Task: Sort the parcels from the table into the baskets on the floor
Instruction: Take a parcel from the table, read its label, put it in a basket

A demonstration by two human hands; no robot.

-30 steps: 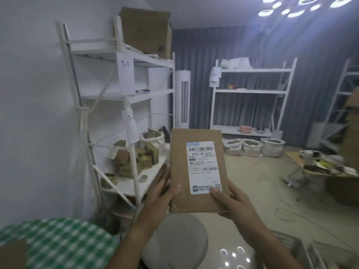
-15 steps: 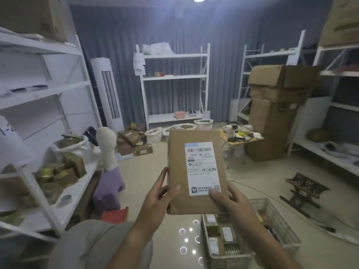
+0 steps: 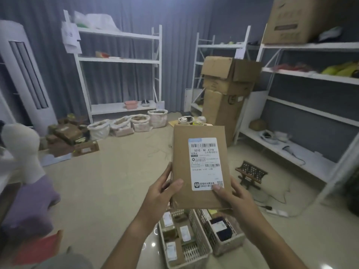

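While both hands (image 3: pixel 158 193) (image 3: pixel 231 197) are gripping one parcel (image 3: pixel 201 167), two baskets (image 3: pixel 200 247) (image 3: pixel 231 243) below are already holding some; this one is waiting.

parcel (image 3: pixel 200 167) label's small print unreadable, baskets (image 3: pixel 202 247) partly hidden behind hands, parcel

One brown parcel (image 3: pixel 201 167) is held up by two hands, the left hand (image 3: pixel 162 193) and the right hand (image 3: pixel 232 197). Two white baskets sit on the floor below, the left basket (image 3: pixel 196 247) and the right basket (image 3: pixel 229 243). Four white sacks (image 3: pixel 128 124) line the back, and three white shelf racks (image 3: pixel 120 61) stand along the walls.
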